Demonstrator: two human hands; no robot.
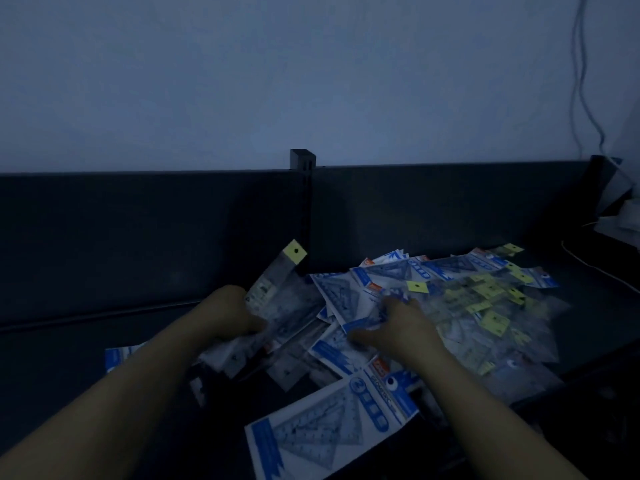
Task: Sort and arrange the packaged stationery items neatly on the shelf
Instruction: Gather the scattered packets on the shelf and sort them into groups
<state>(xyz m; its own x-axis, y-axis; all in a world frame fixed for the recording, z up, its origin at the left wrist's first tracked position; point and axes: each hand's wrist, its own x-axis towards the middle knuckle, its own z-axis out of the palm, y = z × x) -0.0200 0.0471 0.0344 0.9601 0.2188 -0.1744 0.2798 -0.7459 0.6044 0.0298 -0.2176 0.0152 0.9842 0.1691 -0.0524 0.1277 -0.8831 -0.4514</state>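
Observation:
A loose heap of packaged stationery lies on the dark shelf (86, 348). Blue-and-white packs of set squares (332, 424) spread across the middle and front. Clear packs with yellow tags (485, 306) pile up on the right. My left hand (232, 317) grips a bundle of clear ruler packs (277, 282), tilted up with a yellow tag at its top. My right hand (398, 327) rests on the heap with its fingers curled into a blue-and-white pack (367, 306). The light is dim and the hands are slightly blurred.
A dark back panel (138, 237) runs behind the shelf, split by an upright post (303, 161). Pale wall above. Cables (588, 81) hang at the far right, with a white cord (602, 271) on the shelf and pale objects (623, 216) at the right edge.

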